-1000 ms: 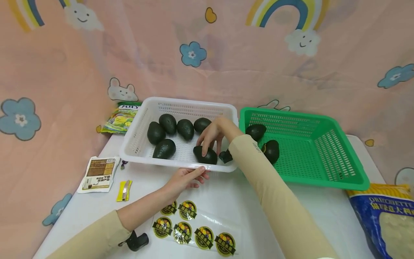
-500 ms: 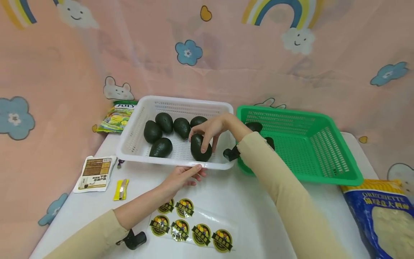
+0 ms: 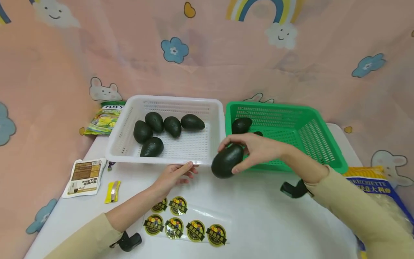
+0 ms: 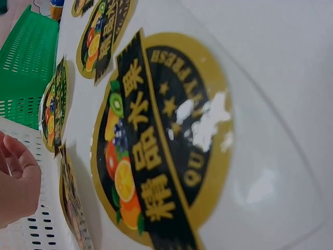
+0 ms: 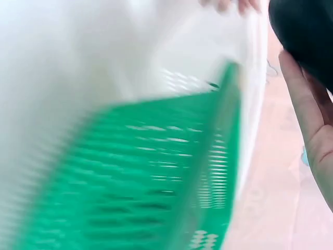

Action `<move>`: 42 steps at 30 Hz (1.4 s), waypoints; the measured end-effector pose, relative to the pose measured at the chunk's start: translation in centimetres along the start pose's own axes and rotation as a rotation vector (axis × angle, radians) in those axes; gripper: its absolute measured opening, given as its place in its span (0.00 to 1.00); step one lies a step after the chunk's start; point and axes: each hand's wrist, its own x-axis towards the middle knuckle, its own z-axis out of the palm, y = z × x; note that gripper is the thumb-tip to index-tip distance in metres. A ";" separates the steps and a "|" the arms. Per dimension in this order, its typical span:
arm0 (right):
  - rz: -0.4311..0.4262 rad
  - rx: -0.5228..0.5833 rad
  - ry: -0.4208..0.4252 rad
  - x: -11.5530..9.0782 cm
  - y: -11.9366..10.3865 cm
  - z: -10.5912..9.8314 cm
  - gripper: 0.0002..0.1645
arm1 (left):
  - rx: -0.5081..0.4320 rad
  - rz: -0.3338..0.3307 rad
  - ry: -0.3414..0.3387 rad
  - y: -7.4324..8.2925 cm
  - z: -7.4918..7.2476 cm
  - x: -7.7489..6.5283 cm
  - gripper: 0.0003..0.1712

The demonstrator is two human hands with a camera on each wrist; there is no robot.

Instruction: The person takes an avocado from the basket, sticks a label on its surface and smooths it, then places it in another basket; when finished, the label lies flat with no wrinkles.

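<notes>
My right hand [image 3: 255,149] holds a dark green avocado [image 3: 227,161], fingers on its far side and thumb on its near side. It is in front of the gap between the white basket [image 3: 129,158] and the green basket [image 3: 343,163]. In the right wrist view the avocado [image 5: 304,39] is at the upper right edge. My left hand [image 3: 173,180] lies at the white basket's front rim, its thumb tip right at the edge and its fingers loosely bent. Several avocados [image 3: 172,126] lie in the white basket. Another avocado [image 3: 241,125] sits in the green basket, with one more partly hidden behind my right hand.
A clear sheet of round fruit stickers [image 3: 195,230] lies in front of the baskets. On the left are a white-and-brown packet [image 3: 84,178], a small yellow packet [image 3: 112,191] and a candy bag [image 3: 106,118]. A blue pasta bag [image 3: 381,187] stands at the right, partly behind my sleeve.
My right hand has lifted the avocado out of the white basket and carried it right and towards me. My left hand stays at the rim. The head view has shifted slightly right.
</notes>
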 end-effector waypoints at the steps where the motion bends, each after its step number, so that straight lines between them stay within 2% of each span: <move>1: 0.000 0.020 0.024 -1.2 0.4 0.9 0.33 | -0.002 -0.005 0.007 0.0 -0.1 -0.1 0.30; 4: 0.002 0.060 0.081 -4.2 1.7 4.1 0.34 | -0.003 -0.012 0.020 -0.1 -0.3 -0.2 0.30; 7: 0.012 0.001 0.142 -6.1 3.5 7.2 0.35 | -0.007 -0.012 0.030 -0.3 -0.5 -0.4 0.30; 11: 0.056 -0.076 0.263 -6.6 5.9 10.6 0.37 | -0.016 0.005 0.032 -0.3 -0.6 -0.5 0.30; 15: 0.073 -0.063 0.360 -6.2 7.9 12.5 0.37 | -0.022 0.013 0.032 -0.2 -0.6 -0.5 0.29; 20: 0.051 -0.071 0.347 -5.9 9.0 13.1 0.38 | -0.015 0.006 0.039 -0.1 -0.3 -0.4 0.28; 30: 0.042 -0.081 0.254 -6.1 8.8 12.6 0.45 | -0.023 0.007 0.027 0.0 -0.1 -0.2 0.31; 42: 0.019 -0.134 0.256 -6.5 8.1 12.5 0.52 | -0.033 0.006 0.008 0.1 0.1 -0.1 0.30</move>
